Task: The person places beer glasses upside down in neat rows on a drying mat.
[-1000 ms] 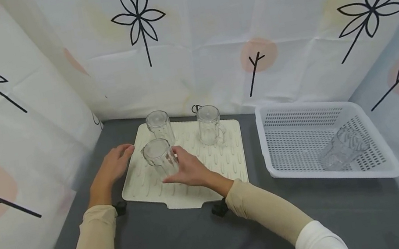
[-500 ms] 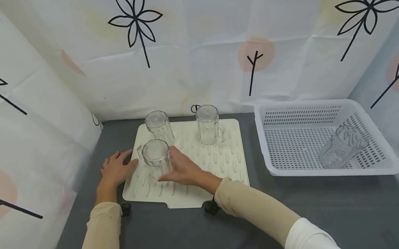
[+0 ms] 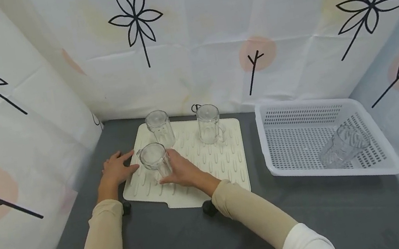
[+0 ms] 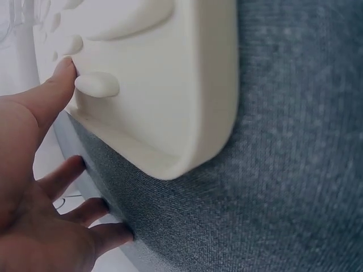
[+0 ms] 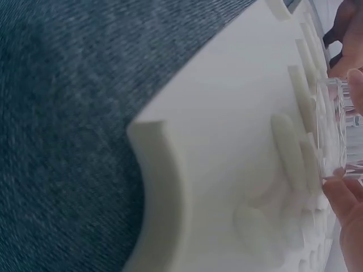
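A mat [image 3: 226, 164] lies toward the bench's [image 3: 189, 246] back left corner, a basket [image 3: 287, 144] to its right, near the bench's right edge. One mug [image 3: 160, 129] stands by the mat's back left corner, another [image 3: 209, 125] to its right, near the back edge. A third mug [image 3: 155, 161] is before the first, between the hands [image 3: 117, 170] [image 3: 183, 169]. In the basket's right half lies a glass [image 3: 343, 146].
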Tool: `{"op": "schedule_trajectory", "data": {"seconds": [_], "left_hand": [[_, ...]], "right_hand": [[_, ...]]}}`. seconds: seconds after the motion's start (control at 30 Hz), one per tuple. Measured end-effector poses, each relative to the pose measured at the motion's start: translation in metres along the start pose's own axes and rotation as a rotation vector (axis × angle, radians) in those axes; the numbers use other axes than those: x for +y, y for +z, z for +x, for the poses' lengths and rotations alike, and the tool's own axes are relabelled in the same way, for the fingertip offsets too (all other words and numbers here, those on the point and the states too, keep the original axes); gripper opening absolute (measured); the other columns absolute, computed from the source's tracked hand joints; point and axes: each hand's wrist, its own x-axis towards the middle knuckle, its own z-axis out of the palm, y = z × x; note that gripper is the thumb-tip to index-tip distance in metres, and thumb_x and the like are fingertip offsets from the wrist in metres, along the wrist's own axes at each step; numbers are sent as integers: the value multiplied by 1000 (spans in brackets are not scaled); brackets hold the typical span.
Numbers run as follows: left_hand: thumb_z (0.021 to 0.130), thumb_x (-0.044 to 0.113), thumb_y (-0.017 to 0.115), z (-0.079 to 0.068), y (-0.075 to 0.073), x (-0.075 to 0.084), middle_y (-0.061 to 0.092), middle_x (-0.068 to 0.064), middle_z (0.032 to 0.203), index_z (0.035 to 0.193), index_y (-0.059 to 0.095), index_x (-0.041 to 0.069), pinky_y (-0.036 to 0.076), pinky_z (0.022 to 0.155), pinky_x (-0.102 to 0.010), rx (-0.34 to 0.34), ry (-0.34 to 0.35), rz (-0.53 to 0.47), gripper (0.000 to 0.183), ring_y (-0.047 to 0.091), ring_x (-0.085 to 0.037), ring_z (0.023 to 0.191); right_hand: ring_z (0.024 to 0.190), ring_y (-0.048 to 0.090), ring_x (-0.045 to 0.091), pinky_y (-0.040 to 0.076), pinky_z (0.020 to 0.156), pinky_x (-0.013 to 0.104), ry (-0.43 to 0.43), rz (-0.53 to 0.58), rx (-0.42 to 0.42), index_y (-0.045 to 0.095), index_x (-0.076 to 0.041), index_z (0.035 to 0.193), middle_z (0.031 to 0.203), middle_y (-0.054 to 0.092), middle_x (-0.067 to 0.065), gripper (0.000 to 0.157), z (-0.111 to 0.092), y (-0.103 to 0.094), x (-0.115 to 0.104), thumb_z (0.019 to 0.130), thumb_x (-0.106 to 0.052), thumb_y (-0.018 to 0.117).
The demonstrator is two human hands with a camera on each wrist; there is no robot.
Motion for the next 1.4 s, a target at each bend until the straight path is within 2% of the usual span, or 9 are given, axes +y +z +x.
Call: {"op": "schedule_trajectory", "data": {"seconds": [0.17,0.33,0.5,0.77,0.93,1.1,1.27,1.4], "left_hand": [[93,43,58,-1,-2,3,12,-31,155,150,32,22,14,101,-81,-2,-1,11,66,10,-65,135],[94,41,58,-3,-3,4,12,-31,156,150,32,21,13,102,-80,0,-9,15,65,8,-65,136],[94,40,58,-5,-2,3,11,-31,156,150,32,22,13,102,-80,-7,-11,6,65,7,-65,136],[93,40,59,-6,-3,2,11,-31,155,150,32,21,12,101,-81,-6,-10,-4,66,7,-66,135],[93,39,58,-5,-2,3,11,-31,156,150,32,21,11,101,-81,-10,-2,-16,65,7,-66,135],[93,41,58,-3,0,0,11,-32,155,150,31,22,11,100,-82,-9,4,-5,66,8,-67,134],[93,41,59,1,2,-3,12,-32,155,150,32,22,12,100,-82,-5,5,-3,66,9,-67,134],[93,42,58,2,2,-3,12,-31,155,150,31,22,13,99,-82,-7,7,1,66,9,-67,134]], "right_hand": [[136,42,16,39,111,30,28,-14,-10,21,-13,149,147,37,4,100,-1,0,0,74,-40,81],[137,40,16,37,113,30,-5,22,-17,20,-12,149,147,37,5,100,0,0,0,75,-37,81],[141,36,17,35,115,30,-27,-8,-49,14,-9,152,151,32,7,103,-1,-1,-2,77,-41,78],[137,39,16,39,112,32,-94,-43,-39,15,-10,151,148,35,7,101,-6,-18,-12,78,-44,76],[139,39,18,40,111,33,-94,-162,-25,13,-14,153,151,34,5,103,-11,-30,-18,78,-51,74],[142,34,22,45,106,40,-63,-304,-13,11,-18,154,154,29,6,102,-17,-40,-25,80,-60,67],[147,24,28,37,114,42,-36,-459,33,16,-16,153,155,27,8,98,-23,-57,-32,81,-67,60],[148,19,33,28,119,45,-15,-514,84,20,-14,152,156,25,10,95,-28,-77,-35,82,-68,57]]}}
